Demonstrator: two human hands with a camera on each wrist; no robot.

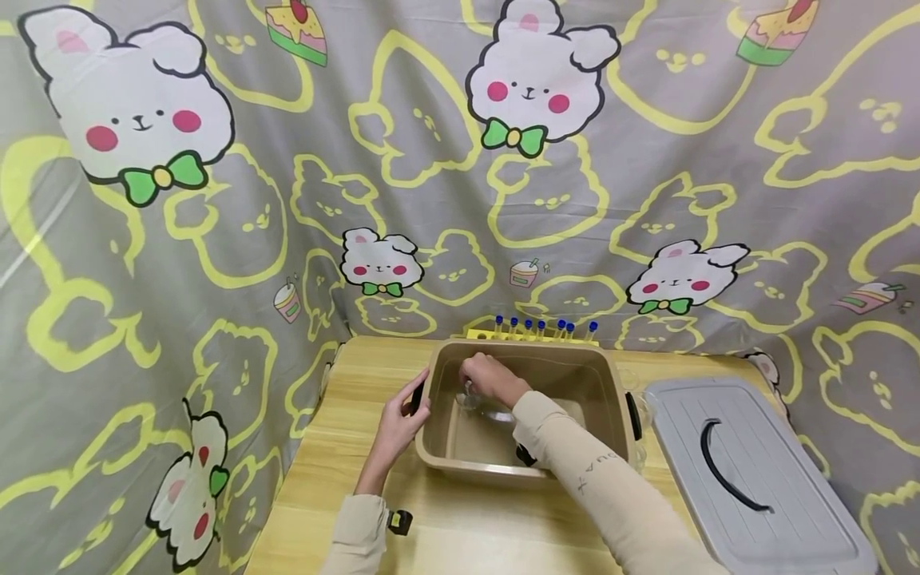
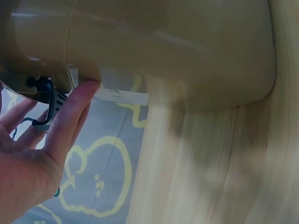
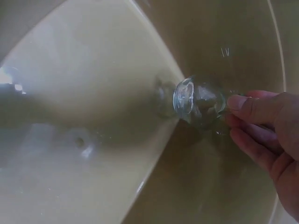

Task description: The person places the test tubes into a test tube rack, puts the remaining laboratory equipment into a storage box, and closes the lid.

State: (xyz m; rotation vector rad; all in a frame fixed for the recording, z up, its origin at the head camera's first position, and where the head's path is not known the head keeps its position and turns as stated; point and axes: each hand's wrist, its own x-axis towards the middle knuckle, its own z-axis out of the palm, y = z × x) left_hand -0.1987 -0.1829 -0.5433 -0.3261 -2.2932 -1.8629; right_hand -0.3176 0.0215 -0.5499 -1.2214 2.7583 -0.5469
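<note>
A deep tan plastic bin [image 1: 496,471] stands on the wooden table. At its left end my left hand [image 1: 400,417] grips the black handle [image 2: 46,95], one finger against the bin's wall and the others behind the handle. My right hand [image 1: 489,377] reaches down inside, pinching a small clear glass vessel [image 3: 201,102] by one end between thumb and fingers. The vessel has a rounded body, and its thick ringed end faces the bin's floor [image 3: 84,163], close over the corner where floor and wall meet.
Behind the bin is a yellow rack [image 1: 476,334] with several blue-capped tubes [image 1: 528,327]. To the right lies a grey lid [image 1: 747,431] with a black handle [image 1: 726,475]. Clear glassware [image 1: 642,411] stands between bin and lid. A patterned curtain [image 1: 431,200] hangs around the table.
</note>
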